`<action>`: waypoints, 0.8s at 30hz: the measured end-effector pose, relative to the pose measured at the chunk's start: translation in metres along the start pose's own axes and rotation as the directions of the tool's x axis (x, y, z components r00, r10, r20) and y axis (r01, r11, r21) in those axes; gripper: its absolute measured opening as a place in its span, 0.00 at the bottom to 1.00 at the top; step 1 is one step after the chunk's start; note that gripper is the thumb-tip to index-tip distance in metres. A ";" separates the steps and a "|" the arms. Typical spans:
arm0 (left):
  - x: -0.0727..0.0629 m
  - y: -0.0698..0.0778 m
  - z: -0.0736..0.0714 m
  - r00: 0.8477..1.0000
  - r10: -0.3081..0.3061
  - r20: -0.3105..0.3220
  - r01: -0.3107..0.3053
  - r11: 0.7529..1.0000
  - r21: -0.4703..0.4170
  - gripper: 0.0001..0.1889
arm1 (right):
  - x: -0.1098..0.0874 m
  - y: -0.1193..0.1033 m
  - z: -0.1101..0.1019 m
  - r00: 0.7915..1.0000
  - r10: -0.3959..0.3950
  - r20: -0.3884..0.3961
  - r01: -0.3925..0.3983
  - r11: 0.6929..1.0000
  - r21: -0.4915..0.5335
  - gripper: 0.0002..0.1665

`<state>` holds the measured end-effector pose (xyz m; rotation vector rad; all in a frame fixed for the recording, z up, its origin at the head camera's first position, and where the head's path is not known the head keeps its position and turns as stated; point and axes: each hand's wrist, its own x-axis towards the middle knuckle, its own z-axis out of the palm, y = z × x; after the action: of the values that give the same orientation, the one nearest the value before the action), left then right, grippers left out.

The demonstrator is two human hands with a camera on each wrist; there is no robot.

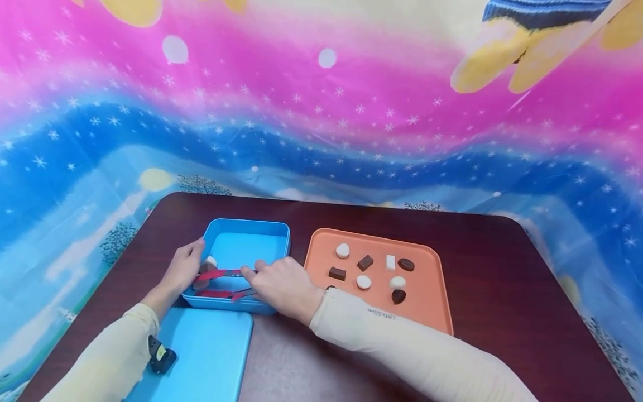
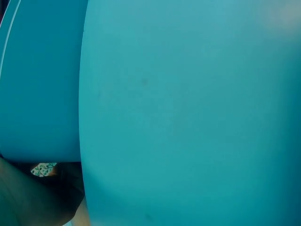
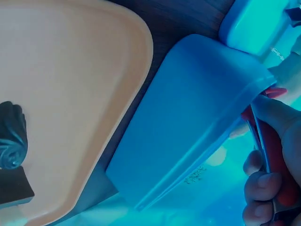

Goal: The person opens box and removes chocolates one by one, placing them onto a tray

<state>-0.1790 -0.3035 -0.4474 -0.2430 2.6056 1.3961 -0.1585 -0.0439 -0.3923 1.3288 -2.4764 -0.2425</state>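
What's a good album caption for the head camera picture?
Right hand holds tongs over the box, left hand at its edge, tray alongside.

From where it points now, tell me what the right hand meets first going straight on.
Leading with the red tongs it grips, the right hand would probably meet the blue box, at its left wall, beside the left hand; tip depth is unclear.

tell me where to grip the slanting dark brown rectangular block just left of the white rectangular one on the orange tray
I'd pinch the dark brown rectangular block mid-length across its two long sides, coming straight down from above. It's narrower across than along, and the bare surface of the orange rectangular tray showing along both long sides should leave room.
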 end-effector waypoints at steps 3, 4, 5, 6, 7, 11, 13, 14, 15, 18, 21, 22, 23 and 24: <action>0.001 0.000 -0.001 1.000 -0.015 0.005 0.015 1.000 0.003 0.39 | 0.002 0.000 0.000 1.000 0.009 0.007 -0.009 1.000 -0.019 0.25; 0.001 0.001 -0.001 1.000 -0.017 0.006 0.017 1.000 0.002 0.39 | 0.002 0.000 0.000 1.000 0.012 0.012 -0.012 1.000 -0.023 0.25; 0.000 0.001 -0.001 1.000 -0.019 0.007 0.019 1.000 0.004 0.39 | 0.002 0.001 0.001 1.000 0.015 0.019 -0.015 1.000 -0.025 0.25; 0.001 0.001 0.000 1.000 -0.018 0.001 0.018 1.000 0.008 0.39 | 0.002 0.001 0.002 0.999 0.020 0.025 -0.019 1.000 -0.023 0.25; 0.001 0.001 0.000 1.000 -0.010 -0.003 0.010 1.000 0.013 0.39 | 0.002 0.001 0.003 0.999 0.024 0.030 -0.024 1.000 -0.021 0.25; 0.001 0.000 0.001 0.999 0.027 -0.038 -0.026 0.999 0.029 0.36 | 0.002 0.001 0.005 0.999 0.025 0.046 -0.025 1.000 0.001 0.25; 0.001 -0.001 0.001 0.998 0.038 -0.043 -0.037 0.999 0.030 0.37 | 0.002 0.001 0.006 0.998 0.021 0.051 -0.022 1.000 0.015 0.25; 0.001 -0.001 0.000 0.998 0.039 -0.042 -0.038 0.999 0.031 0.37 | 0.002 0.001 0.006 0.998 0.018 0.052 -0.020 1.000 0.024 0.26; 0.001 -0.001 0.000 0.999 0.036 -0.036 -0.035 0.999 0.035 0.38 | 0.001 0.001 0.007 0.999 0.016 0.052 -0.018 0.999 0.030 0.26; 0.002 -0.001 -0.002 1.000 0.020 -0.015 -0.019 0.999 0.034 0.38 | 0.000 0.002 0.008 0.999 0.019 0.050 -0.021 0.999 0.049 0.26; 0.004 0.000 -0.003 1.000 0.014 -0.006 -0.014 0.999 0.048 0.39 | -0.002 0.005 0.010 0.998 0.037 0.050 -0.040 0.997 0.063 0.25; 0.004 0.000 -0.003 1.000 0.010 -0.009 -0.009 0.999 0.051 0.39 | -0.003 0.006 0.010 0.998 0.043 0.055 -0.047 0.996 0.072 0.24; 0.005 0.000 -0.003 1.000 0.004 -0.007 -0.003 0.998 0.056 0.38 | -0.004 0.006 0.010 0.997 0.047 0.062 -0.052 0.996 0.078 0.24; 0.005 0.000 -0.003 1.000 0.001 -0.008 0.000 0.998 0.057 0.38 | -0.005 0.007 0.010 0.996 0.053 0.072 -0.059 0.995 0.085 0.24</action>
<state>-0.1838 -0.3066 -0.4472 -0.2406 2.6476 1.3212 -0.1648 -0.0357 -0.4009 1.3029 -2.6057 -0.1726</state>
